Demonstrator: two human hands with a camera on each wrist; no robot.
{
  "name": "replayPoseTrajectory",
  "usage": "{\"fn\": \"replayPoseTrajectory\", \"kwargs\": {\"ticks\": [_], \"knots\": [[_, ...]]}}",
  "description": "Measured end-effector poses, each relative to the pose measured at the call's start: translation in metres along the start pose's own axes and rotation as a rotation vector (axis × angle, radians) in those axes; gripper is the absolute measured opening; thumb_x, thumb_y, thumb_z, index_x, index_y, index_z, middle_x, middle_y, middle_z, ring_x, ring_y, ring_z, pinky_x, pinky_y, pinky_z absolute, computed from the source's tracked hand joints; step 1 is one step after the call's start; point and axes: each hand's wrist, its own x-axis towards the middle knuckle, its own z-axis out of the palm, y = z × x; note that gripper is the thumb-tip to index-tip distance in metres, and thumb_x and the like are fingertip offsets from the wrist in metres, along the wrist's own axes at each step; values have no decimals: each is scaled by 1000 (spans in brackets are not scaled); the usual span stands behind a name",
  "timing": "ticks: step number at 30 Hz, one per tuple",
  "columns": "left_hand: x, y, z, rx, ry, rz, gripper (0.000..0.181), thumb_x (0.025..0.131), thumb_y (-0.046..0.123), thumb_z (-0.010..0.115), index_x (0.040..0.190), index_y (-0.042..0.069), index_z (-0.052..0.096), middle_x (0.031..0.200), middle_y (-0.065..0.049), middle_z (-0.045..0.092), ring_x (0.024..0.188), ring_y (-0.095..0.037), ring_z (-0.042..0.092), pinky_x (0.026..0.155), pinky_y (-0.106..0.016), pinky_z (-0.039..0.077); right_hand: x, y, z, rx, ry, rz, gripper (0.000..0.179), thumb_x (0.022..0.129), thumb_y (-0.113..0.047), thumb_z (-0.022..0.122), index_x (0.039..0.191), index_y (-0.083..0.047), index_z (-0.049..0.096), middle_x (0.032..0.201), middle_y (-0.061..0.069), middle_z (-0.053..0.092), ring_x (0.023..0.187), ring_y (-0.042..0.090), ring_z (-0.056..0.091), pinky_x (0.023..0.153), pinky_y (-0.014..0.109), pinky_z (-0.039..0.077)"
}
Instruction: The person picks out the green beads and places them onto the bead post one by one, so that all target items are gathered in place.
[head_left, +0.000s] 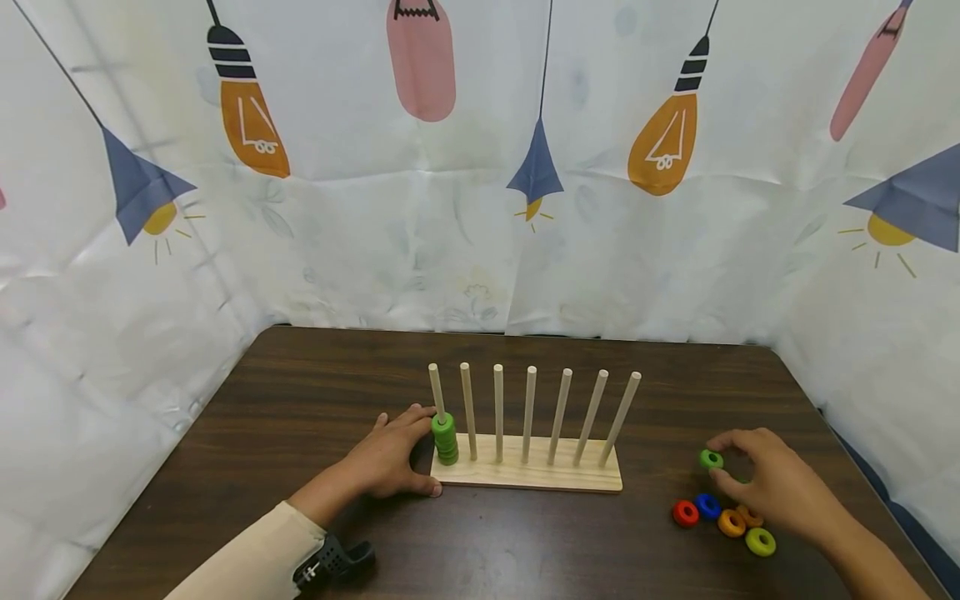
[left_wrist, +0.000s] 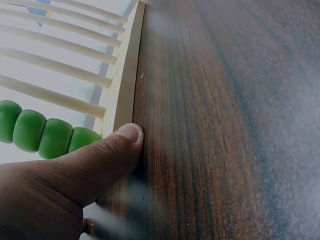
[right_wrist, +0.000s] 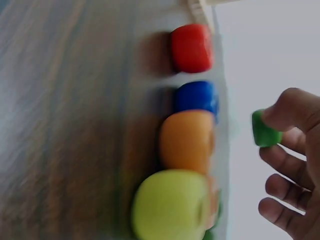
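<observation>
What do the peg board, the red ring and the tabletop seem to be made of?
Peg board: apparently bare wood, smooth; pale with faint grain.
Red ring: painted wood or plastic, I can't tell which; smooth, evenly coloured.
Tabletop: wood or wood-look laminate, with a slight sheen; dark streaky grain, and light reflects off it.

Peg rack [head_left: 517, 474] on table [head_left: 337, 375]; ring stack [head_left: 445, 442] on its 9-o'clock peg [head_left: 437, 388]; loose rings [head_left: 723, 524] at 4 o'clock, one maybe hidden.

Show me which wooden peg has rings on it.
The leftmost pale, round wooden peg, nearest the left hand: it alone carries stacked green rings; the other six pegs are bare.
</observation>
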Motion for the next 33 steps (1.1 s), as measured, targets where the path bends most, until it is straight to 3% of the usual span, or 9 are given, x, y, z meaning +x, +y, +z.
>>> {"fn": "replayPoseTrajectory", "kwargs": {"ticks": [6,13,18,26,33], "knots": [[0,0,0,-2,-1,5,97,73,50,91,150,8,51,161,-12,38,152,-37,24,116,-71,14,5,-18,-12,2,150,-57,29,85,-17,85,111,-15,72,107,3,64,88,21,54,64,31,46],[0,-1,1,2,3,10,95,73,50,91,149,10,52,161,-12,37,152,-38,25,115,-71,15,17,-41,-29,-6,285,-182,34,82,-12,86,113,-15,72,105,1,64,84,13,51,64,30,47],[1,-1,1,11,-4,9,97,73,51,90,151,8,50,162,-12,37,152,-37,24,116,-71,14,22,-51,-37,2,317,-235,37,81,-10,86,115,-15,72,106,1,63,83,10,49,65,28,46],[1,1,-1,12,-7,9,98,74,50,91,151,8,49,162,-11,37,152,-36,24,116,-70,14,26,-61,-45,5,324,-236,35,84,-13,85,116,-17,72,108,0,62,83,10,47,64,28,43],[1,-1,0,9,-2,15,95,73,50,91,149,10,51,162,-12,36,152,-38,24,115,-72,14,36,-74,-56,-12,360,-307,40,79,-7,87,115,-15,73,108,-4,64,85,10,48,68,26,42]]}}
